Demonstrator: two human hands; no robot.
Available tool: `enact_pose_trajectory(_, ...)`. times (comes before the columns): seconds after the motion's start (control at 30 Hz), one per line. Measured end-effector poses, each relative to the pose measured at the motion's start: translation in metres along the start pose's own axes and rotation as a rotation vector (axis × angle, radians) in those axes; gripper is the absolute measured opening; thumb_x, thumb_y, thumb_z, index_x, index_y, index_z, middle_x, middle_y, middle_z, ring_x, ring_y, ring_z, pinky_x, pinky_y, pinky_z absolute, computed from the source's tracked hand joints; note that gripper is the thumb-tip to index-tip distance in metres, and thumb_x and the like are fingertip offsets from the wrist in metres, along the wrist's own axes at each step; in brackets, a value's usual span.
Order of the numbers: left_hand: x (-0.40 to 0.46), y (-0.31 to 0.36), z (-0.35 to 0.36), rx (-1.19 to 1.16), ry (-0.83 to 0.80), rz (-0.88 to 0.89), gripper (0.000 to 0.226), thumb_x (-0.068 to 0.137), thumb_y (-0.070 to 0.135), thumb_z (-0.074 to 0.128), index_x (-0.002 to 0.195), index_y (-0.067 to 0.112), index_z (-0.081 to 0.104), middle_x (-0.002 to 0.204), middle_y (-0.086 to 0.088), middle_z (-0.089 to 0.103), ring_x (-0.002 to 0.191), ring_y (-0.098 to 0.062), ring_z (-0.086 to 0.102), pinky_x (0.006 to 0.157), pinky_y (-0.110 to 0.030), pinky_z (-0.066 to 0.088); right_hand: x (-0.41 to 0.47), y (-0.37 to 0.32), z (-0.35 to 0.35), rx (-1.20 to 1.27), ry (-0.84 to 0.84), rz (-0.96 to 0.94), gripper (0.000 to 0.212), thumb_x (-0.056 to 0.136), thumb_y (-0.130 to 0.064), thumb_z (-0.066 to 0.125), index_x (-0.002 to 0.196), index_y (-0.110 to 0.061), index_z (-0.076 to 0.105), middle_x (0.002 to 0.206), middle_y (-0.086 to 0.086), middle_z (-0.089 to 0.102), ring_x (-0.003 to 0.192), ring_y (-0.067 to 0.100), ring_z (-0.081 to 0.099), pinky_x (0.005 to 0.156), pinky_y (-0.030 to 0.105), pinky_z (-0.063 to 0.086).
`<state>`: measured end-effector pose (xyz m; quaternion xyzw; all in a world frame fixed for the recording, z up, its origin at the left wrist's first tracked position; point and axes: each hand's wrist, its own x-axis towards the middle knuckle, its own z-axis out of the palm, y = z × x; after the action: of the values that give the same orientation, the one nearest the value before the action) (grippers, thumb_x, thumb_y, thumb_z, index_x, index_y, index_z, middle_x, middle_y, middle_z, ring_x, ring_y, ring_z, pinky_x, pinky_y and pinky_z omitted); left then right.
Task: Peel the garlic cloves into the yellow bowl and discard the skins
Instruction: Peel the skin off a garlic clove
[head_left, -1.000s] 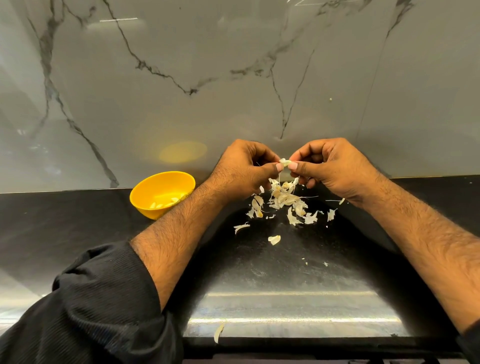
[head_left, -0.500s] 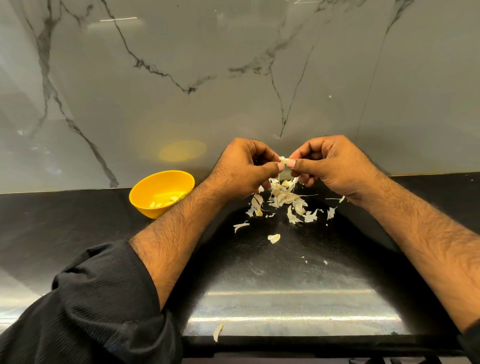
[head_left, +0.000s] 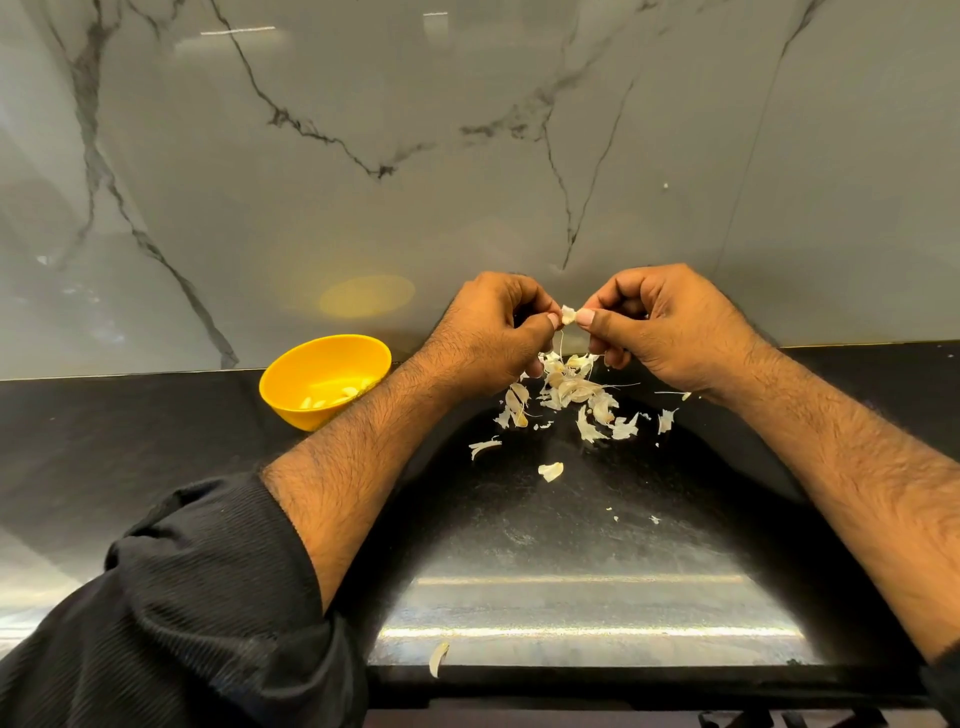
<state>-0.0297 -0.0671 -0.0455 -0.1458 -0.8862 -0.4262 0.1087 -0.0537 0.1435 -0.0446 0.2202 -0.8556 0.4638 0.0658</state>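
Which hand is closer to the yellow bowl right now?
Left. The left hand is just right of the yellow bowl; the right hand is farther right, beyond it.

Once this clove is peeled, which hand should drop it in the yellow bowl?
Probably the left hand: the yellow bowl sits just beside its forearm, while the right hand would have to cross over.

Garlic clove (head_left: 568, 315) mostly hidden between pinching fingertips; left forearm (head_left: 363, 457) covers yellow bowl (head_left: 291, 382) rim; right sleeve (head_left: 943, 686) cut by frame edge.
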Motion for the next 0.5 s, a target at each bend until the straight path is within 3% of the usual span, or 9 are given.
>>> enact_pose_trajectory(0.23,-0.0011,0.0001,-0.0017,-0.014,-0.004,0.048,0.011,0.102,0.021,0.071,0.106,0.011,0.074,0.084,-0.001,0.076,0.066,-0.015,0.075,0.054,-0.015,0.053,0.0014,0.0039,-0.0001,0.108,-0.054,0.056,0.015,0.098,-0.026,0.072,0.102,-0.012,0.075,0.081,0.006,0.078,0.070,0.020,0.074,0.073,0.037,0.064)
enact_pose_trajectory(0.5,0.0019,-0.0055,-0.0035,0.030,0.012,0.126,0.011,0.101,0.019,0.072,0.104,0.010,0.076,0.082,0.001,0.076,0.066,-0.015,0.075,0.059,-0.020,0.058,-0.0001,0.0036,-0.0020,0.189,-0.068,0.042,0.013,0.095,-0.015,0.075,0.102,-0.005,0.075,0.083,0.011,0.078,0.070,0.019,0.072,0.069,0.030,0.063)
